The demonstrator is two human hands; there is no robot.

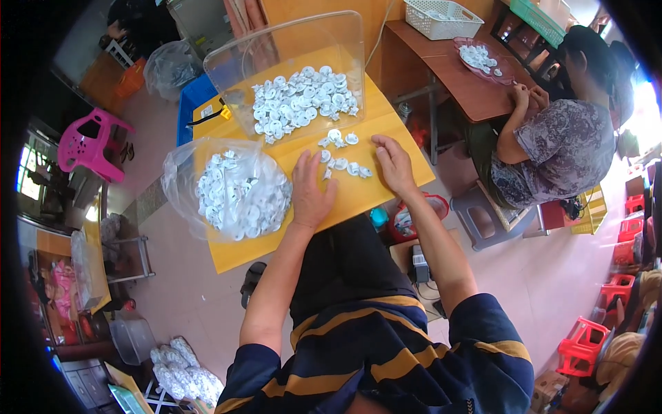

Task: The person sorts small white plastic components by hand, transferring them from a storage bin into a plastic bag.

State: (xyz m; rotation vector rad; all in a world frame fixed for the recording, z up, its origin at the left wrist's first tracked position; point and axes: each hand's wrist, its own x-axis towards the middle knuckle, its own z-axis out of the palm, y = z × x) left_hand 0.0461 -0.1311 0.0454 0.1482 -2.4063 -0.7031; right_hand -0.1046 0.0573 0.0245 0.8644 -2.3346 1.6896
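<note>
My left hand (309, 190) rests palm down on the yellow table (358, 196), fingers together, its fingertips touching small white round parts (343, 164) that lie loose between both hands. My right hand (394, 163) lies flat beside them, fingers spread slightly toward the same loose pieces. Neither hand visibly holds anything. Beyond the hands a clear plastic bin (289, 76) lies on its side with a heap of the same white parts spilling toward its mouth. On my left a clear plastic bag (231, 190) full of white parts sits on the table.
Another person (565, 138) sits at a brown table (462, 76) to the right, with a pink tray of white parts (483, 58) and a white basket (441, 17). A pink stool (89, 141), red stools (586, 341), and more bagged parts (186, 376) stand on the floor.
</note>
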